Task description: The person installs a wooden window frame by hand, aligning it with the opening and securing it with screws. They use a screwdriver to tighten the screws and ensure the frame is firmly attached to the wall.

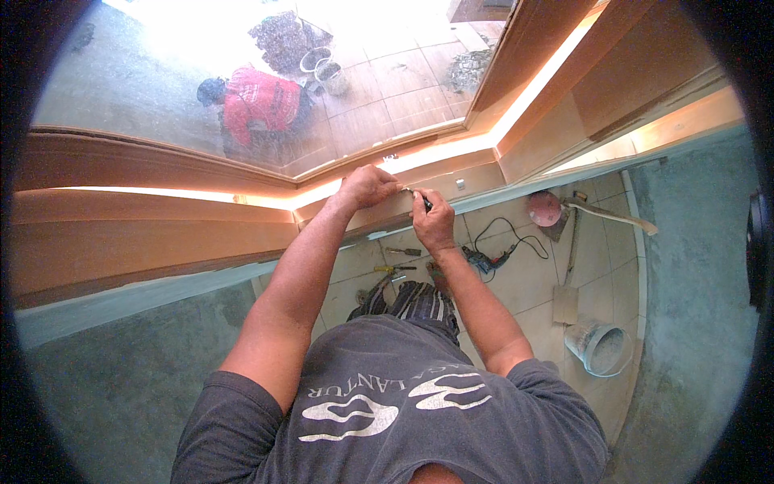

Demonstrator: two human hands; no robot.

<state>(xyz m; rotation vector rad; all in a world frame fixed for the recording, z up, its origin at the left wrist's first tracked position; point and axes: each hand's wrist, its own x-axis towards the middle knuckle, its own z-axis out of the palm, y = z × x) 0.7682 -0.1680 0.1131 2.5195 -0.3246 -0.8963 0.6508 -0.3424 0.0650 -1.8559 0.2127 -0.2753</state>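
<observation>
Both my hands are raised in front of the wooden window frame [451, 173], close to its lower edge. The fingers of my left hand [369, 187] are pinched together, and a tiny pale piece [405, 189] shows at their tips. Just to the right, my right hand [435, 222] is closed round a small black-handled tool [427, 204] whose kind I cannot make out. Its thumb and forefinger reach toward the left fingertips. A small light plate [460, 185] sits on the frame beside the right hand.
Behind the glass [355, 121] a person in a red shirt [262, 101] bends low near buckets [329, 73]. On the tiled floor lie a corded power drill [484, 262], a yellow-handled tool [395, 268], a pink round object [544, 209], a long-handled tool [613, 218] and a bucket [605, 349].
</observation>
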